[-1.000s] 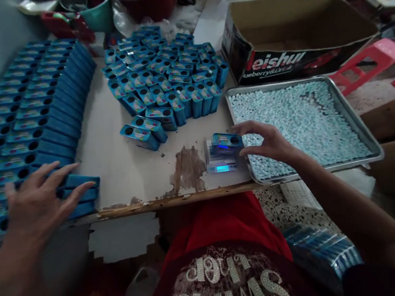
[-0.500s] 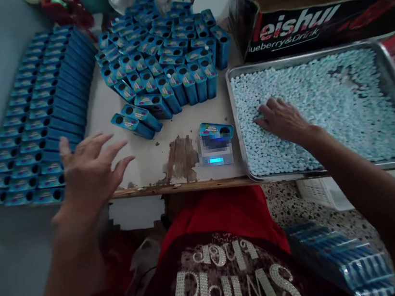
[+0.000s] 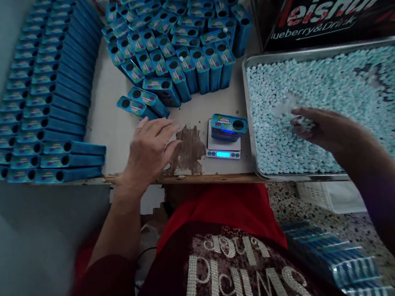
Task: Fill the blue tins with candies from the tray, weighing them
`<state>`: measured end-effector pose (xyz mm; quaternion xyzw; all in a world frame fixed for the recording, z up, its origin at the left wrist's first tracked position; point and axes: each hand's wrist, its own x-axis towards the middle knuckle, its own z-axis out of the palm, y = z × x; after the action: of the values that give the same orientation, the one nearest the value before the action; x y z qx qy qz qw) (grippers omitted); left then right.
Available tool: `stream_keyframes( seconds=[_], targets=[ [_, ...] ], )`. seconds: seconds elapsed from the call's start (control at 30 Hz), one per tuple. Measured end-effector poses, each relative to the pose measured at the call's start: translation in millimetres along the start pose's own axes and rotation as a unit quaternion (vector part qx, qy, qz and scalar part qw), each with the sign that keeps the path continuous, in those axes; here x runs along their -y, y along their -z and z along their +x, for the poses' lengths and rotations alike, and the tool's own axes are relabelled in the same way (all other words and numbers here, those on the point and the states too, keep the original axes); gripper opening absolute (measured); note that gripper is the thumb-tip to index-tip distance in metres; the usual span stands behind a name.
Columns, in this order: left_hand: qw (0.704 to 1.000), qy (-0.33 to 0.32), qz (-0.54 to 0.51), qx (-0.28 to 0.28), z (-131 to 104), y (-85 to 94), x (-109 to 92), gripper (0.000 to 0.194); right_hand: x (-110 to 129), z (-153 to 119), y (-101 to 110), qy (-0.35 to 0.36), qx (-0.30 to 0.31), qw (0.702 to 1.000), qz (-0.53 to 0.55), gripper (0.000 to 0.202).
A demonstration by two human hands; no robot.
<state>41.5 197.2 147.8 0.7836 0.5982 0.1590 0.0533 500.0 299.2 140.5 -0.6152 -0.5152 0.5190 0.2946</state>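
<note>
My right hand is over the metal tray, its fingers curled around a small heap of pale blue candies. A bare patch shows in the candy layer beside it. My left hand, fingers spread and holding nothing, hovers above the table just in front of two blue boxes. Between the hands, a blue box with a round hole in its top stands on a small digital scale with a lit display too blurred to read.
Rows of blue boxes line the table's left side. Many more blue boxes crowd the back middle. A black carton stands behind the tray. Wrapped blue packs lie below on the speckled floor, near a white basket.
My left hand has moved right, away from the rows of boxes. My right hand has gathered candies and lifted them slightly, leaving a bare spot. The camera view has shifted.
</note>
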Motion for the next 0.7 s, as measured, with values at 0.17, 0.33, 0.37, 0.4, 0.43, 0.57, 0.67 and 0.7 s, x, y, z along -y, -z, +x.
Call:
stream_keyframes(
  seconds=[0.17, 0.33, 0.37, 0.4, 0.43, 0.57, 0.67, 0.7],
  targets=[
    [0.998, -0.009, -0.058, 0.001, 1, -14.4, -2, 0.038, 11, -14, -14, -0.047, 0.041, 0.998, -0.029, 0.046],
    [0.989, 0.012, -0.143, -0.016, 1, -30.8, -4, 0.052, 28, -8, -27, -0.067, 0.094, 0.993, -0.004, 0.054],
    [0.985, 0.019, -0.168, -0.026, 4, -35.9, -6, 0.057, 29, -6, -29, -0.059, 0.097, 0.994, 0.004, 0.052],
    [0.98, 0.026, -0.195, -0.037, 7, -41.6, -10, 0.063, 30, -3, -29, -0.046, 0.094, 0.994, 0.011, 0.05],
    [0.973, 0.033, -0.224, -0.046, 11, -47.7, -14, 0.07, 31, -1, -30, -0.032, 0.087, 0.995, 0.018, 0.047],
    [0.941, 0.044, -0.331, -0.053, 34, -68.7, -37, 0.086, 40, -1, -30, 0.016, 0.065, 0.998, 0.014, 0.045],
    [0.929, 0.047, -0.366, -0.025, 48, -73.9, -55, 0.066, 52, -8, -35, 0.07, 0.055, 0.995, -0.044, 0.04],
    [0.924, 0.047, -0.379, -0.011, 51, -73.7, -60, 0.055, 55, -10, -38, 0.091, 0.045, 0.992, -0.069, 0.039]
  ],
)
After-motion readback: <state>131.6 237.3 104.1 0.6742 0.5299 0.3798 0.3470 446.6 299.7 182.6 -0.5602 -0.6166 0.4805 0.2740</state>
